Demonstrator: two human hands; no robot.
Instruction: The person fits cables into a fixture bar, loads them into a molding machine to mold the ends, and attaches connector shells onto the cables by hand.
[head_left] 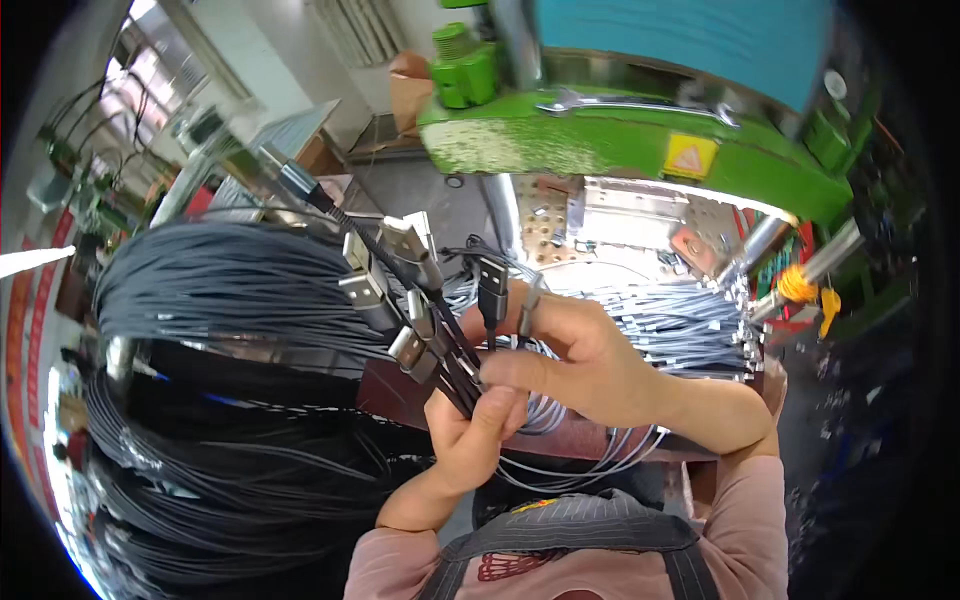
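Note:
My left hand (470, 435) is closed round a bunch of dark USB cables. Their metal-tipped USB plugs (367, 290) fan up and to the left above it. My right hand (570, 350) meets the left at the bunch, its thumb and fingers pinching a cable just below a black USB plug (492, 292) that stands upright. A grey plug or cable end (529, 305) shows by the right fingers; whether they grip it I cannot tell. The fingertips of both hands partly hide the cables between them.
A thick bundle of grey cables (230, 280) hangs at the left, with black cables (250, 500) below. Many cables with plugs (680, 325) lie behind my right hand. A green machine (570, 145) carries a wrench (640, 103) and stands over a lit metal bed (630, 220).

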